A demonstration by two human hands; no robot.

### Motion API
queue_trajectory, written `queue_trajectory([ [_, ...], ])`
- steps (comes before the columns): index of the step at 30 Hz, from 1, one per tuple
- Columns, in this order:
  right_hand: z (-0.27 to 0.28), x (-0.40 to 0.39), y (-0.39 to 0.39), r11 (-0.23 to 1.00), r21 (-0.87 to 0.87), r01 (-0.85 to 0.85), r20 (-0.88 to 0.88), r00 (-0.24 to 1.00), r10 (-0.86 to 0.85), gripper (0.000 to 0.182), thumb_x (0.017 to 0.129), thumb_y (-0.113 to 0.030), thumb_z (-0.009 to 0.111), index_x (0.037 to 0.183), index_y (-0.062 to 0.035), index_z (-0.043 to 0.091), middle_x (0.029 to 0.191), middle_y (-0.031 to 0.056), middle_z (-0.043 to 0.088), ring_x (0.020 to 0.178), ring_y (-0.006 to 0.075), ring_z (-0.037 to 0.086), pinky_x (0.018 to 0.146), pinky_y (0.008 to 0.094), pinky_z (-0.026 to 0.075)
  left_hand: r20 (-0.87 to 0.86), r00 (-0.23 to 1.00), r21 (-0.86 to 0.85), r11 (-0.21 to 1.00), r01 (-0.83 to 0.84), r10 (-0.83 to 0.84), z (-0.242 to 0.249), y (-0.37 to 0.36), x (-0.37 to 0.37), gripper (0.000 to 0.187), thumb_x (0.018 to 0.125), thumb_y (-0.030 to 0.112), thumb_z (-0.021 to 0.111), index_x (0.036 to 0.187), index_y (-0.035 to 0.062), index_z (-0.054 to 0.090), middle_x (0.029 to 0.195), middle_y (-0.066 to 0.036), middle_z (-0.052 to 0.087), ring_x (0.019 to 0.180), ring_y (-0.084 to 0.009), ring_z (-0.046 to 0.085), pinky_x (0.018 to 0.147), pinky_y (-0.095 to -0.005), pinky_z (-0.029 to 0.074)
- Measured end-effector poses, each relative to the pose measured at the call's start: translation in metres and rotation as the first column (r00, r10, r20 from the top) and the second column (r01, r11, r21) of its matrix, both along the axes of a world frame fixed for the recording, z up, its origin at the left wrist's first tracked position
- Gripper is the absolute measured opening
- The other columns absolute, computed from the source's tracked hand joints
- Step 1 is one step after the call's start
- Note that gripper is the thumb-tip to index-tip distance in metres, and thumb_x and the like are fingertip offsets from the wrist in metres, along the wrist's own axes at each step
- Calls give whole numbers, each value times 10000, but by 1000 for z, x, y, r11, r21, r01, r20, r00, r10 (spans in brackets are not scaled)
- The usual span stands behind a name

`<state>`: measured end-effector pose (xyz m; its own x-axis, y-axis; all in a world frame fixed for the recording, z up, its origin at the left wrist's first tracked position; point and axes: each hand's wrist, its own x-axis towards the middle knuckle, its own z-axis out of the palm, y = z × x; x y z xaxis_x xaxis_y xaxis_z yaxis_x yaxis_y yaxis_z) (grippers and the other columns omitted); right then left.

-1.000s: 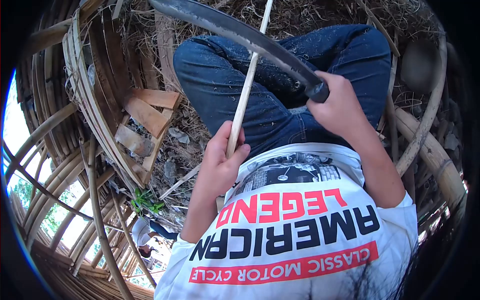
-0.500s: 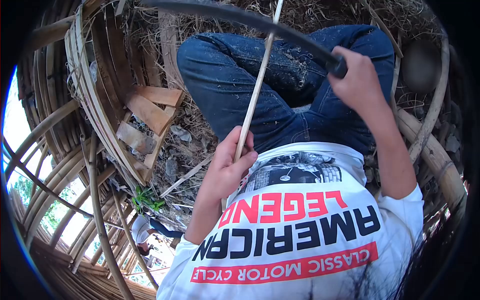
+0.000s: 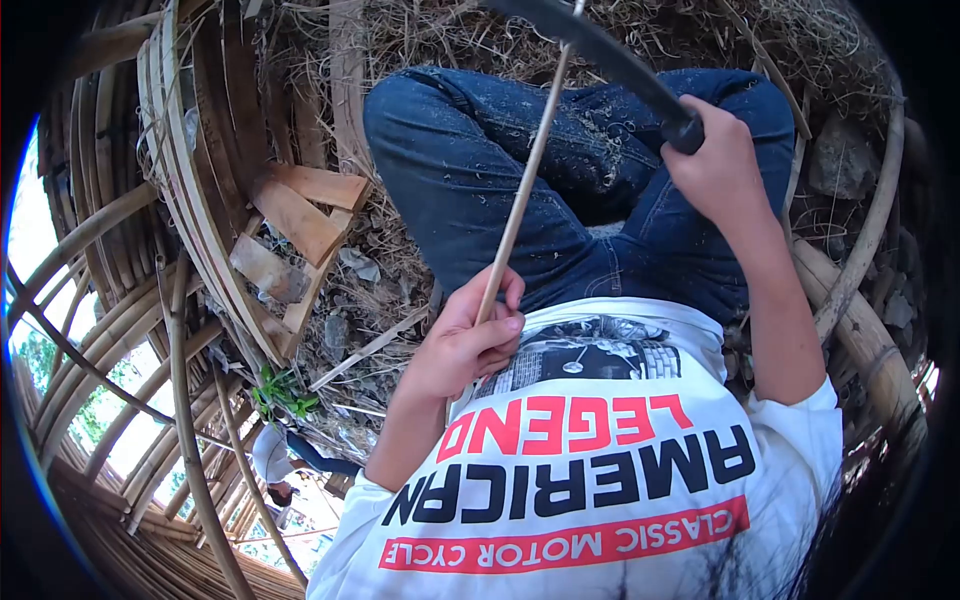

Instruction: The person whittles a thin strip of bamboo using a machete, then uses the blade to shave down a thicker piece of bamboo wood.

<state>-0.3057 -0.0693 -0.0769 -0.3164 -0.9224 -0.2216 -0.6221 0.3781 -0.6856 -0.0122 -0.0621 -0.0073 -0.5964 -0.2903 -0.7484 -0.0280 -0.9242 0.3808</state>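
A thin, pale wooden strip (image 3: 533,165) slants up from my left hand (image 3: 468,335), whose fingers are wrapped round its lower end above the white shirt. My right hand (image 3: 722,165) grips the black handle of a long dark blade (image 3: 620,68) over my right knee. The blade reaches up and to the left, and it crosses the strip near the strip's upper part at the top of the view. Whether the two touch there I cannot tell. The blade's tip is outside the view. Pale shavings dot the jeans (image 3: 450,150) on my crossed legs.
Flat wooden pieces (image 3: 300,225) and long split strips (image 3: 185,190) lie at the left. Curved bamboo poles (image 3: 190,400) stand at the lower left, with another person (image 3: 272,455) beyond them. A thick pole (image 3: 850,320) is at the right. Curly shavings (image 3: 440,35) cover the ground ahead.
The blade has turned more steeply and its far part has moved right. My right hand has shifted slightly right. The strip leans a little further right, and my left hand's fingers have shifted around it.
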Motion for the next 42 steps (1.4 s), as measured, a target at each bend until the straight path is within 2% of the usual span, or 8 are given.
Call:
queue_trajectory([
  [10, 19, 23, 21, 971, 178, -162, 27, 987, 160, 197, 719, -98, 675, 904, -47, 633, 694, 205, 637, 738, 416, 648, 674, 480, 508, -67, 997, 120, 992, -37, 45, -13, 4, 4, 184, 928, 35, 518, 1020, 66, 361, 584, 21, 369, 412, -31, 283, 364, -196, 201],
  [15, 7, 6, -2, 999, -23, -40, -117, 992, 37, 200, 732, -107, 690, 907, -29, 632, 731, 200, 660, 769, 411, 658, 708, 474, 534, -71, 996, 116, 992, -46, 55, -9, 3, -3, 185, 935, 50, 528, 1020, 69, 364, 582, 23, 367, 418, -34, 289, 367, -198, 201],
  [18, 30, 29, 10, 966, 206, -153, -42, 985, 165, 241, 725, -107, 695, 944, -30, 633, 749, 230, 657, 780, 417, 660, 733, 486, 529, -78, 994, 156, 986, -57, 70, -14, 4, -4, 188, 936, 57, 535, 1019, 69, 366, 581, 25, 367, 419, -34, 290, 366, -201, 198],
  [21, 32, 42, 27, 945, 144, -294, -35, 953, 301, 231, 721, -108, 692, 933, -39, 632, 726, 216, 654, 756, 417, 657, 703, 497, 525, -65, 998, 160, 987, -8, 18, -16, 4, -4, 187, 934, 54, 532, 1018, 69, 366, 579, 28, 361, 422, -33, 295, 369, -199, 200],
  [29, 16, 11, -7, 996, 56, -71, -137, 987, 78, 227, 742, -102, 678, 961, -47, 663, 770, 224, 662, 796, 416, 657, 722, 483, 529, -40, 999, 92, 996, -18, 22, -13, 5, -5, 188, 926, 64, 541, 1013, 72, 374, 596, 37, 364, 446, -30, 294, 390, -200, 200],
  [34, 36, 45, 26, 933, 235, -272, 81, 962, 260, 291, 727, -111, 706, 999, -30, 642, 745, 230, 656, 780, 416, 662, 731, 488, 532, -21, 1000, 104, 995, -9, 11, -19, 3, -4, 182, 925, 50, 531, 1020, 69, 378, 593, 38, 350, 459, -34, 298, 400, -204, 209],
  [38, 30, 28, 14, 947, 182, -266, -112, 951, 288, 262, 729, -100, 704, 982, -68, 645, 762, 205, 668, 784, 413, 664, 728, 486, 536, 68, 997, 16, 999, 35, -36, -11, 5, 2, 151, 927, 27, 517, 1008, 66, 396, 596, 39, 358, 464, -31, 310, 413, -213, 215],
  [42, 8, -6, -8, 996, 45, -81, -233, 968, 89, 292, 746, -102, 684, 1028, -35, 649, 836, 212, 683, 829, 399, 668, 755, 464, 542, 105, 994, -43, 998, 37, -32, -12, 11, 0, 152, 923, 1, 514, 1006, 66, 405, 600, 43, 367, 472, -26, 314, 418, -211, 223],
])
